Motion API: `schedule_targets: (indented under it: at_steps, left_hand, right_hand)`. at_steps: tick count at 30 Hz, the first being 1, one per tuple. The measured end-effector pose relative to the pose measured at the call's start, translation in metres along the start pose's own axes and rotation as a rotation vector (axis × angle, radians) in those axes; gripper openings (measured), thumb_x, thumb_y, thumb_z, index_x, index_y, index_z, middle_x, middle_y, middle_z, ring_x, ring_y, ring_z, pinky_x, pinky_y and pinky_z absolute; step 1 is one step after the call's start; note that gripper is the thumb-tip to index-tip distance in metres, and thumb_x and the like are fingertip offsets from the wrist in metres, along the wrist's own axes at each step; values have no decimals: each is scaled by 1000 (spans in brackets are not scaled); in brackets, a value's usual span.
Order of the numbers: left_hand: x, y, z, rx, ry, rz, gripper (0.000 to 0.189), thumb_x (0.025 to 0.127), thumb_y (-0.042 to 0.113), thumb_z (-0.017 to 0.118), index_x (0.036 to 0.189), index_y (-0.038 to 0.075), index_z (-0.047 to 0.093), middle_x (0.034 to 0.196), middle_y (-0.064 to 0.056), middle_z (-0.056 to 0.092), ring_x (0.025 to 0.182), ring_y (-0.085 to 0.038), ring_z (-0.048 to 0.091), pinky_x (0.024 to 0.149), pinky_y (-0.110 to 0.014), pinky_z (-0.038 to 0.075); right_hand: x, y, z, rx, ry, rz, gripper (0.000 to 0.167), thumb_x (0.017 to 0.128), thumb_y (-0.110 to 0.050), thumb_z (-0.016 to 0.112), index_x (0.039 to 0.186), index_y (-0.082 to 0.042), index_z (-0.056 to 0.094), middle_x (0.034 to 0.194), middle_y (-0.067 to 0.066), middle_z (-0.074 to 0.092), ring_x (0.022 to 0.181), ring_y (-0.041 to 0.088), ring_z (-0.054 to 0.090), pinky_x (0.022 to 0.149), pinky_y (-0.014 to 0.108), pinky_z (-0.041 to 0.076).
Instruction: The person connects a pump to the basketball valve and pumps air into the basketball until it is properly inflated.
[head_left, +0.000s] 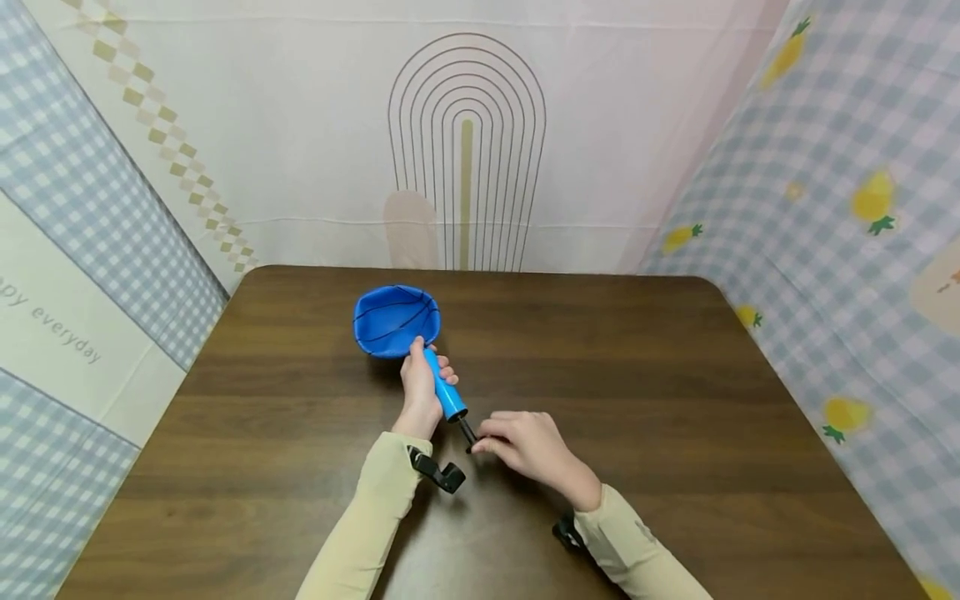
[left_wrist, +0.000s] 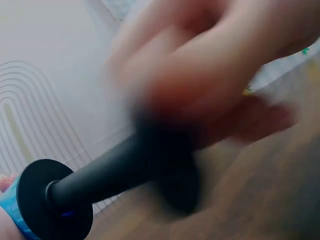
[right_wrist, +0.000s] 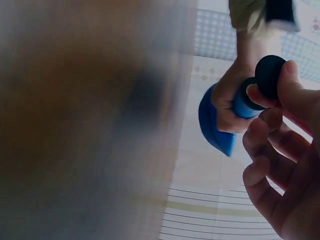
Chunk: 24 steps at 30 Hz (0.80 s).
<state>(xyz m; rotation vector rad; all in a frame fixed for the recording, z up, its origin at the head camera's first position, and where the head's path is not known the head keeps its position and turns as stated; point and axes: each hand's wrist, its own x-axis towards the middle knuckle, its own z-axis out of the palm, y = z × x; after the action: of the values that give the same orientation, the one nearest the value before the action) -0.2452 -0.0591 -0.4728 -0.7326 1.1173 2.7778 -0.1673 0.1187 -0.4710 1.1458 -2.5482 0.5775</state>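
A half-collapsed blue ball (head_left: 393,317) with black lines sits at the far end of a blue hand pump (head_left: 449,398). My left hand (head_left: 420,390) grips the pump's barrel, thumb along it toward the ball. From the barrel's near end a black plunger rod (left_wrist: 102,172) sticks out. My right hand (head_left: 531,446) pinches the black handle (right_wrist: 269,75) at the rod's end between thumb and index finger, the other fingers loosely curled. That handle and hand are blurred in the left wrist view. Where pump meets ball is hidden behind my left hand.
Beneath lies a dark brown wooden table (head_left: 637,358). A white cloth with an arch print (head_left: 337,125) hangs behind it, and checked cloths (head_left: 795,217) hang at the sides. Black camera straps (head_left: 438,473) circle both wrists.
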Motion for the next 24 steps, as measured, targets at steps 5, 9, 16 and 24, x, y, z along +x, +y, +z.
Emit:
schedule_targets:
  at_steps: [5, 9, 16, 24]
  left_hand:
    - [-2, -9, 0, 11, -11, -3, 29, 102, 40, 40, 95, 12, 44, 61, 3, 38, 45, -7, 33, 44, -18, 34]
    - [-1, -10, -2, -3, -12, -23, 29, 103, 39, 39, 97, 11, 43, 62, 3, 38, 45, -7, 33, 43, -17, 34]
    - [4, -5, 0, -19, -38, -60, 28, 103, 38, 39, 96, 12, 43, 61, 3, 38, 45, -7, 34, 44, -18, 34]
    - [8, 7, -4, -24, -14, -29, 28, 104, 38, 38, 98, 11, 43, 63, 1, 38, 47, -8, 33, 45, -19, 34]
  right_hand:
    - [8, 5, 7, -17, 0, -4, 13, 84, -38, 71, 79, -27, 66, 66, -14, 54, 52, -4, 43, 47, 9, 28]
    - [6, 1, 9, -32, 38, -14, 14, 85, -37, 71, 77, -26, 65, 66, -14, 55, 53, -4, 46, 48, 10, 32]
    - [-12, -8, -2, -51, 70, -30, 11, 85, -34, 71, 78, -27, 66, 66, -15, 54, 52, -5, 43, 48, 9, 31]
    - [-40, -12, -14, -9, 129, -123, 7, 87, -30, 69, 81, -27, 67, 68, -17, 54, 54, -10, 38, 51, 5, 31]
